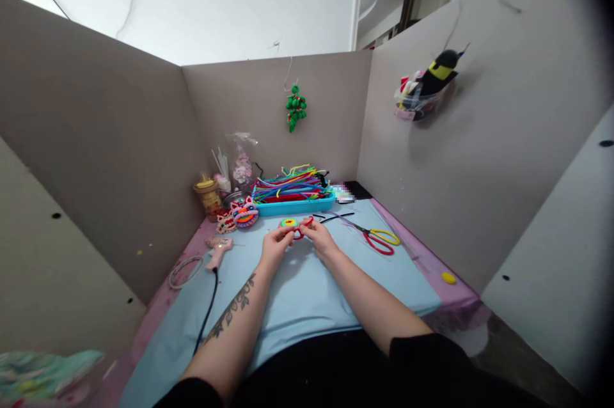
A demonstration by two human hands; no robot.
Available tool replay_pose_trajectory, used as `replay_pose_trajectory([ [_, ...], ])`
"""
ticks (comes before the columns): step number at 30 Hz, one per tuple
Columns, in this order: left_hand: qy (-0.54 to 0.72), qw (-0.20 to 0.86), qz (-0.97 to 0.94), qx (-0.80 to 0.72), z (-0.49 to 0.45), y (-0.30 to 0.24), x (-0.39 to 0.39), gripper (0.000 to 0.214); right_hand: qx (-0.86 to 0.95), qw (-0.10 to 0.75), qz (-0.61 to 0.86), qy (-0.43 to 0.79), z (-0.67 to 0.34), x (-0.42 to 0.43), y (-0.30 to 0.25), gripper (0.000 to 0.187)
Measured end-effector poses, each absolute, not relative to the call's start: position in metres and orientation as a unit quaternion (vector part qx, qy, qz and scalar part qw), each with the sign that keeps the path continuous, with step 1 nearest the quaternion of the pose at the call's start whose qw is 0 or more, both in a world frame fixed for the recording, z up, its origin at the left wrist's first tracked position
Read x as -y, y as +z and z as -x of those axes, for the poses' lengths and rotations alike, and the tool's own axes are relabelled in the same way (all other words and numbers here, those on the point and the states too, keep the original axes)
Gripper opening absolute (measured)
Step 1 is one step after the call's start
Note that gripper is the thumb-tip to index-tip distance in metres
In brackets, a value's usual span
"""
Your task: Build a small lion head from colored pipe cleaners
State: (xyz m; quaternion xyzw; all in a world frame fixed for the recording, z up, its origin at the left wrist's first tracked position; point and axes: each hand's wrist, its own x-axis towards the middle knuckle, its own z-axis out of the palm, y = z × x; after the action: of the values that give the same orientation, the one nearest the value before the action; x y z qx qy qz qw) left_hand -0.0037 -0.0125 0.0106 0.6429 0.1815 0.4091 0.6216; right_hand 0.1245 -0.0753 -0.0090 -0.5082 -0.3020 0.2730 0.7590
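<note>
Held just above the middle of the pale blue counter (297, 293): a small round green, yellow and red pipe-cleaner piece (290, 224). Pinched from 9 o'clock by the left hand (275, 247) fingers and from 3 o'clock by the right hand (320, 240) fingers. Lay beyond at 12 o'clock, a turquoise plastic tray of coloured pipe cleaners (292, 206); at 3 o'clock, red-and-yellow-handled scissors (381, 240); at 9 o'clock, a pink glue gun (218, 251).

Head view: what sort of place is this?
Probably a small craft booth, walled by grey boards. A blue tray of coloured pipe cleaners, scissors and a glue gun lie about, and the left hand and right hand hold a pipe-cleaner piece.
</note>
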Motion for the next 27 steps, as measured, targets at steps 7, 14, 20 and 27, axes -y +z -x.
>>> replay_pose_trajectory([
  [7, 0.399, 0.617, -0.657, -0.167, 0.003, 0.008, 0.010, 0.029, 0.315, 0.743, 0.511, 0.297, -0.121, 0.077, -0.010, 0.032],
  [14, 0.395, 0.618, -0.661, -0.157, 0.001, 0.005, 0.008, 0.028, 0.325, 0.741, 0.480, 0.339, -0.119, 0.074, -0.011, 0.036],
  [20, 0.402, 0.632, -0.640, -0.171, 0.003, 0.011, 0.011, 0.059, 0.340, 0.754, 0.497, 0.263, -0.119, 0.078, -0.004, 0.034],
  [27, 0.435, 0.602, -0.639, -0.197, 0.003, 0.009, 0.007, 0.037, 0.382, 0.751, 0.473, 0.258, -0.112, 0.081, 0.002, 0.032],
])
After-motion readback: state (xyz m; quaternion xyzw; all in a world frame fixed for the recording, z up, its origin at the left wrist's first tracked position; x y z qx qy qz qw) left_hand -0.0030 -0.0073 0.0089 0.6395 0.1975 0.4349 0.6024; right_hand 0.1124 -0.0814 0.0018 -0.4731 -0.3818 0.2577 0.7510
